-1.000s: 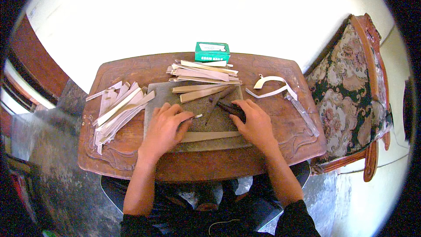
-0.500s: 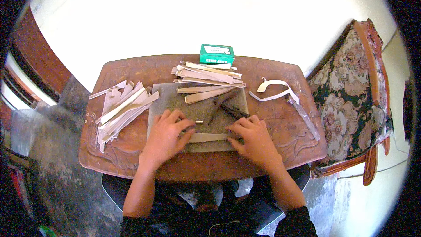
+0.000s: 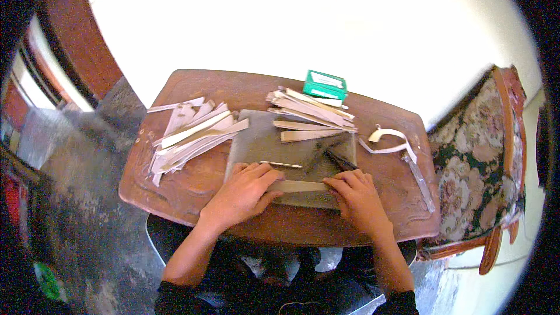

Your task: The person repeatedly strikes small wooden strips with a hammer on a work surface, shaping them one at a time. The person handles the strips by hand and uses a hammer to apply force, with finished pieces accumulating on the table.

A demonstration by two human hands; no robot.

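Note:
A pale, flat strip (image 3: 304,186) lies crosswise near the front edge of a grey, flat pad (image 3: 249,143). My left hand (image 3: 248,191) is closed over its left end, thumb at the near side. At the right end, my right hand (image 3: 357,193) pinches the strip between thumb and fingers. Just beyond it rests a thin whitish stick (image 3: 286,165), close to my left fingertips. A dark tool (image 3: 340,160), its kind unclear, lies on the pad beyond my right fingers.
Pale strips are heaped on the wooden table (image 3: 175,201) in a left pile (image 3: 189,140) and a far pile (image 3: 309,111). A green box (image 3: 325,86) stands behind. Right of the pad lie a curled white band (image 3: 389,134) and a clear, narrow item (image 3: 421,184). A floral chair (image 3: 475,175) adjoins.
The whole scene has shifted right and tilted in view. More of the thin stick shows beside my left fingers. My right fingers have closed onto the strip's right end.

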